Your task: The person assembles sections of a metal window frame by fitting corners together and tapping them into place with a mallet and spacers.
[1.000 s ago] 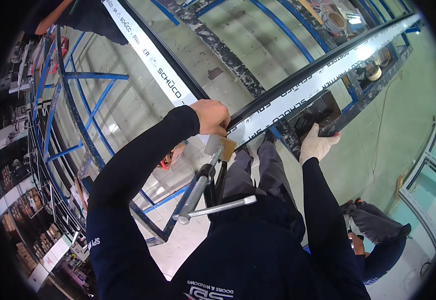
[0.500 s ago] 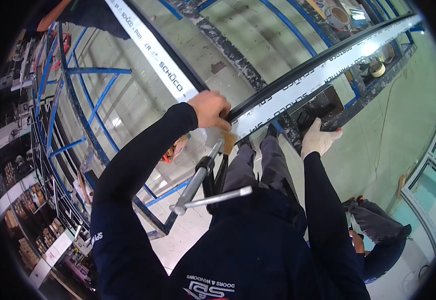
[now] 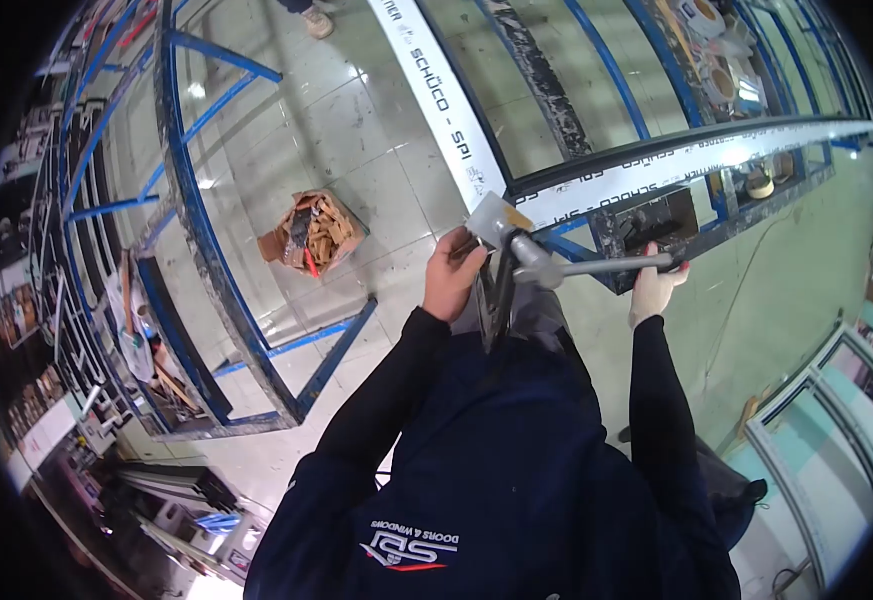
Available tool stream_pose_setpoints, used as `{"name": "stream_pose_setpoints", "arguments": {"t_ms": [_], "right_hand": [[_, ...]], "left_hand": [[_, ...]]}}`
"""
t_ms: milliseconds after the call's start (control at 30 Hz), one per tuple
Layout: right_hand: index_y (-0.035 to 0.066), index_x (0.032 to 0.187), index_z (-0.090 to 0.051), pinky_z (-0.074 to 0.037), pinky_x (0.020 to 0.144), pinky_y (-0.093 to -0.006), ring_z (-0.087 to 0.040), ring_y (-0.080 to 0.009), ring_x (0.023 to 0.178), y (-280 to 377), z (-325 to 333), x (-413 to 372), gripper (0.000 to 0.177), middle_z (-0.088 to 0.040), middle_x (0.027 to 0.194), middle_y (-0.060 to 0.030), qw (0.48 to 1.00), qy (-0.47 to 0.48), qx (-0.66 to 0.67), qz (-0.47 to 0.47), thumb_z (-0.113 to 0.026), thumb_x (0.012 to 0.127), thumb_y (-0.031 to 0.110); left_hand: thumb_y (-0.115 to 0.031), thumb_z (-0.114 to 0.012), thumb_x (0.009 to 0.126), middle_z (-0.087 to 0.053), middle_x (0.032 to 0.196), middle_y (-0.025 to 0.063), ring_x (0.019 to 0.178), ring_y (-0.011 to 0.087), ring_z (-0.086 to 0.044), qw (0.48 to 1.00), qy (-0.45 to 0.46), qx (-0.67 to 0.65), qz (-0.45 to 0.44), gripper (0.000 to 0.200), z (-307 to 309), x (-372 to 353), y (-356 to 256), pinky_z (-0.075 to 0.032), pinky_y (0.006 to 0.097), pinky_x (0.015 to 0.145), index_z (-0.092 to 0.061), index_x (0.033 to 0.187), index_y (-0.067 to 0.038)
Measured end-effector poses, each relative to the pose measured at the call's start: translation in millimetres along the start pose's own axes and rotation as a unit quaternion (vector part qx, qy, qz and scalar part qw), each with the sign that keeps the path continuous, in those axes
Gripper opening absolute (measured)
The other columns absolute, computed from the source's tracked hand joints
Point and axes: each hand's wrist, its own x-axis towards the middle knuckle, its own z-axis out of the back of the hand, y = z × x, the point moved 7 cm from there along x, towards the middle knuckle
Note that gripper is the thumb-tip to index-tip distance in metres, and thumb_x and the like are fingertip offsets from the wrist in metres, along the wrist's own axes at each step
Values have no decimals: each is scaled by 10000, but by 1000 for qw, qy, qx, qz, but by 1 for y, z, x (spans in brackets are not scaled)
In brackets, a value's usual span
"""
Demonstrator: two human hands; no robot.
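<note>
A metal screw clamp (image 3: 524,252) sits at the corner of a window frame (image 3: 443,110) wrapped in white printed film. A brown block (image 3: 518,220) shows between the clamp's pale end plate and the frame. My left hand (image 3: 450,278) is bare and closed around the clamp's dark body, just below the corner. The clamp's grey handle bar (image 3: 601,266) points right. My right hand (image 3: 656,288), which looks gloved, has its fingers around the bar's far end, close to the workbench edge. The fingers' undersides are hidden.
The blue metal workbench (image 3: 756,215) carries the frame, with tape rolls (image 3: 721,85) on it. A cardboard box of wooden pieces (image 3: 321,235) stands on the floor. Blue racks (image 3: 181,160) are on the left. Glazed frames (image 3: 816,440) lean at right, near another person (image 3: 731,500).
My left hand went from the frame corner down to the clamp. The clamp's handle, earlier pointing down-left, now extends right to my right hand, which earlier rested on the workbench edge.
</note>
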Motion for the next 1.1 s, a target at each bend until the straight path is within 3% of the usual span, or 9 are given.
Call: {"name": "stream_pose_setpoints", "arguments": {"t_ms": [67,233,400,467,667,800,967,1033,1100], "right_hand": [[-22,1541,-167,-453,1004,-405,-596,-380,1184,14,13,-20,970,-553,1349,-273,999,29,4,19,-693,907,490],[12,1540,-240,-483,912,-386,-630,-298,1052,-39,23,-29,850,-605,1220,-207,993,69,-92,-33,-642,954,478],[54,1545,-257,-494,874,-379,-633,-275,991,-27,29,-54,814,-572,1240,-189,988,129,-51,-63,-670,947,422],[61,1543,-267,-497,876,-367,-631,-270,1007,-26,31,-53,804,-560,1267,-188,988,129,-65,-58,-684,942,395],[56,1522,-313,-503,891,-342,-602,-247,1098,-21,39,-52,776,-538,1313,-192,989,111,-99,-7,-711,926,351],[14,1500,-328,-503,933,-352,-579,-240,1146,29,39,-68,732,-526,1341,-181,995,68,-46,53,-712,937,282],[-7,1489,-314,-464,1017,-325,-564,-208,1204,146,30,-75,635,-517,1378,-159,954,108,208,185,-647,1002,227],[1,1493,-306,-454,1052,-380,-560,-254,1237,221,37,-90,589,-497,1415,-189,932,147,235,234,-585,1037,249],[21,1507,-287,-420,1110,-456,-526,-328,1315,294,40,-117,594,-484,1435,-226,899,229,270,257,-466,1072,383]], "left_hand": [[-121,-697,944,-549,1347,221,1218,243,-574,999,-19,-2,33,601,-5,5,7,-463,351,1046,-399,1410,112],[-146,-749,884,-561,1328,235,1200,250,-585,997,-25,-49,62,725,-3,15,25,-479,349,1025,-360,1450,86],[-175,-808,811,-559,1337,241,1209,273,-584,996,-45,-35,63,824,-1,14,28,-483,360,1024,-348,1449,68],[-175,-815,791,-557,1344,245,1219,274,-580,995,-70,-30,71,824,-4,11,25,-484,365,1024,-360,1433,68],[-142,-787,800,-665,1163,201,1032,217,-661,994,-100,30,36,726,-1,11,20,-536,315,898,-395,1379,55],[-170,-744,828,-704,1111,215,982,234,-699,980,-108,164,17,648,-2,9,-6,-555,322,864,-431,1348,58],[-150,-704,849,-699,1156,219,1019,243,-704,962,-78,261,-8,589,-4,5,-30,-556,333,879,-445,1337,54],[-198,-693,868,-687,1173,238,1015,268,-706,973,-106,195,-59,580,12,2,-23,-556,363,881,-455,1344,32],[-235,-670,915,-660,1193,227,1068,307,-667,980,-123,124,-92,509,20,-12,-25,-518,400,940,-497,1327,9]]}}
